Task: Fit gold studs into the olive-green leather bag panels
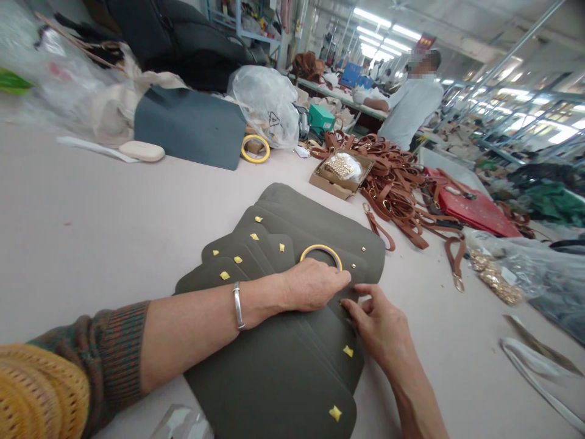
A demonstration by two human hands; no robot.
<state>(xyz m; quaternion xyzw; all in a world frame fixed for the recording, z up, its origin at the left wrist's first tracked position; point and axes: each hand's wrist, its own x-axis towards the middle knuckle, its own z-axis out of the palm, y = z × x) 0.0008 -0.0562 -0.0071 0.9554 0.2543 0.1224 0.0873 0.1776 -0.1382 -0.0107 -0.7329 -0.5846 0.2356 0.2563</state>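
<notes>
Olive-drab panels (269, 372) lie fanned in an overlapping stack on the pale surface (114, 231), and from where I stand, following the head view, both hands are busy over them. The left hand (315, 283) reaches across the middle, silver bangle (238, 306) at the wrist, fingers curled closed; a roll of yellow tape (321, 248) stands up against them and looks gripped there, though the hand hides its lower part. Now the right hand (381, 320): thumb and forefinger a little apart, thumb tip down at the panels' right side, just below the left hand. Anything small caught there? I can't tell.

Look at the yellow tabs (335, 414): several along the left of the fan, two more at lower right. Higher up on the right, two small metal fittings (363, 249) sit uncovered. So I'd call this the taping step, partly done. What it calls for now, I'd judge, is a bit of tape off the roll and a careful press, the panels kept from sliding. Beyond the stack, a heap of brown straps (393, 183) sprawls beside an open carton (332, 189).
</notes>
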